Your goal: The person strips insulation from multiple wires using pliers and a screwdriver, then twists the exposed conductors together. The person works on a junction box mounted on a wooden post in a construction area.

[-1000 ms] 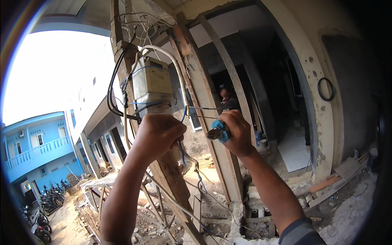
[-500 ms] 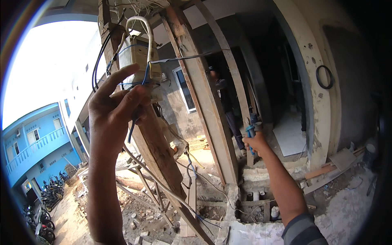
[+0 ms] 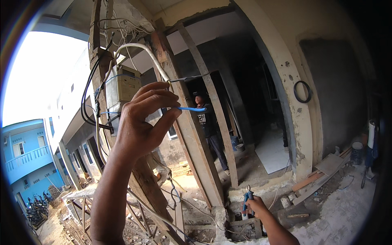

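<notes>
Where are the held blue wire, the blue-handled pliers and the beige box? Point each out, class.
Held blue wire (image 3: pixel 194 109): head view, on its protruding end.
Blue-handled pliers (image 3: pixel 246 199): head view, on a handle.
Beige box (image 3: pixel 127 87): head view, on its front.

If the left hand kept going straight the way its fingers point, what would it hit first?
Past the blue wire in its pinch, the left hand would probably meet the tall post to its right, though depth is unclear in this one view.
</notes>
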Action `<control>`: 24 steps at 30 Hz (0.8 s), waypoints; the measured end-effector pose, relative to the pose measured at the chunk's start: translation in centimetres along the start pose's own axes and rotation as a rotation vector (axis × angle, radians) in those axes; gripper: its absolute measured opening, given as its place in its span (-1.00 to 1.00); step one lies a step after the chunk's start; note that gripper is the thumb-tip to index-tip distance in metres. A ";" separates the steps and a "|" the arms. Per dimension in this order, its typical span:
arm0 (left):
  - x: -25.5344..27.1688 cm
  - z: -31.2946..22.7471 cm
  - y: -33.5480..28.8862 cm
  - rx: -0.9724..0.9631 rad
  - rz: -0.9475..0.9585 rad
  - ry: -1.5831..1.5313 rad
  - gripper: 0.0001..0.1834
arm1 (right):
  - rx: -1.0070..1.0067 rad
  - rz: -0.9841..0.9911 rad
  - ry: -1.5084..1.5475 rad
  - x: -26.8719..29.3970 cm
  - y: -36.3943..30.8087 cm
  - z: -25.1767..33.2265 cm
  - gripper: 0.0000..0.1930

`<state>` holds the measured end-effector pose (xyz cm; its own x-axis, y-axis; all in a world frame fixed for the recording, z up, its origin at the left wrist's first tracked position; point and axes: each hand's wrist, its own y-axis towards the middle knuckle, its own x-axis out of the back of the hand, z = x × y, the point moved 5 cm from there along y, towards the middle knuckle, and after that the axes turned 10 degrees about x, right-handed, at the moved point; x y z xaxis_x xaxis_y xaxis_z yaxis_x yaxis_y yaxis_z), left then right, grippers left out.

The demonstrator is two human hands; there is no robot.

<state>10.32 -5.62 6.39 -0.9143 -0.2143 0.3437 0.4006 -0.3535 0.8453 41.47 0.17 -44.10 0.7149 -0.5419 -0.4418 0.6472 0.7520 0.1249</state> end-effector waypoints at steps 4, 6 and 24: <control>-1.1 -0.4 1.1 -0.037 -0.016 0.034 -0.90 | 0.594 0.104 -0.322 -8.1 -3.2 15.1 -0.53; -1.9 -0.6 1.2 -0.018 -0.014 -0.010 -0.87 | 0.976 0.101 -0.547 -12.1 -6.3 22.1 -0.40; -3.5 1.2 -1.6 -0.073 -0.032 -0.022 -0.89 | 1.424 -0.094 -0.644 -22.7 -12.4 32.7 -0.40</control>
<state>12.76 -3.21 4.33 -0.9276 -0.1824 0.3260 0.3734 -0.4256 0.8243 25.90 -9.16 -6.54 0.4067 -0.9078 -0.1026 0.1365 -0.0507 0.9893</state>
